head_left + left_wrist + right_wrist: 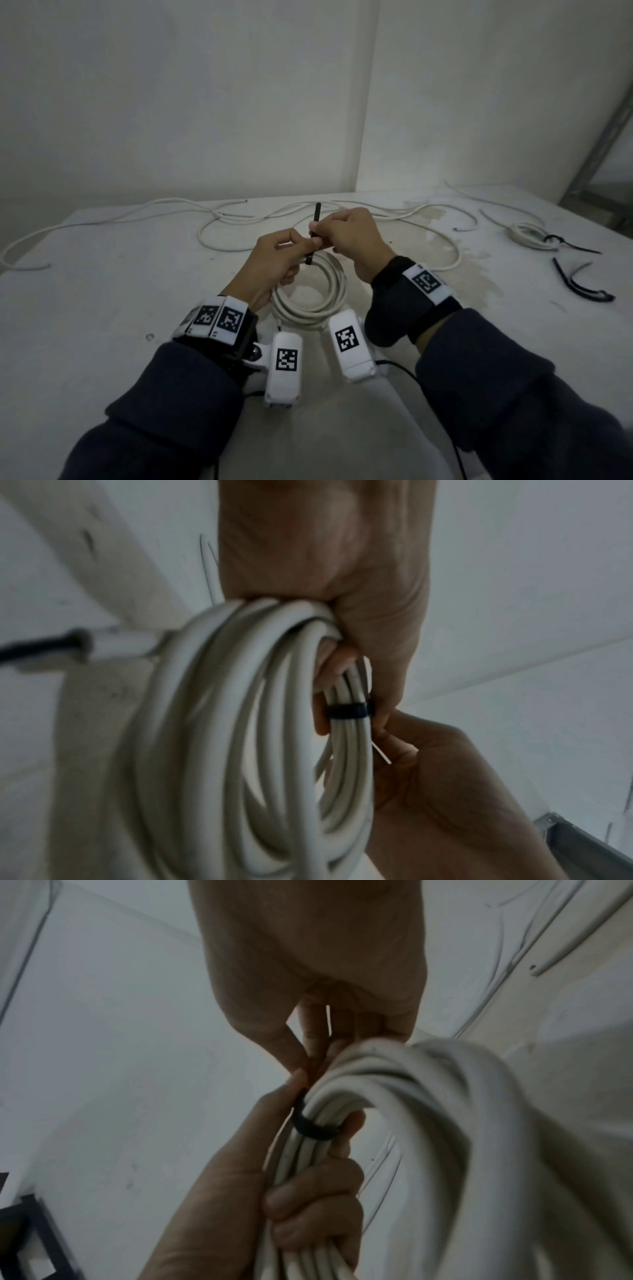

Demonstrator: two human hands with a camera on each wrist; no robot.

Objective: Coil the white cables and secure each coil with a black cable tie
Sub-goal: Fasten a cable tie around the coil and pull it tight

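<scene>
The left hand (274,265) grips a round coil of thick white plastic-sheathed cable (310,301), its fingers curled round the bundled turns at the coil's far edge, so that the rest of the coil hangs down toward the wrists above the pale, stained desk (102,301). A thin black plastic cable tie (314,233) is looped round the turns right beside the left fingertips; in the left wrist view it shows as a tight dark band (349,710) across the strands. The tie's free tail stands upright between the two hands, and the right hand (352,236) pinches it between thumb and fingers, touching the left thumb. Beyond both hands, long loose white cables (219,219) trail in open loops across the desk. Far off to the right of the right hand lies a smaller white cable bundle already bound with a black tie (529,234), and nearer the desk's right edge a few spare black cable ties (579,284) lie loose.
</scene>
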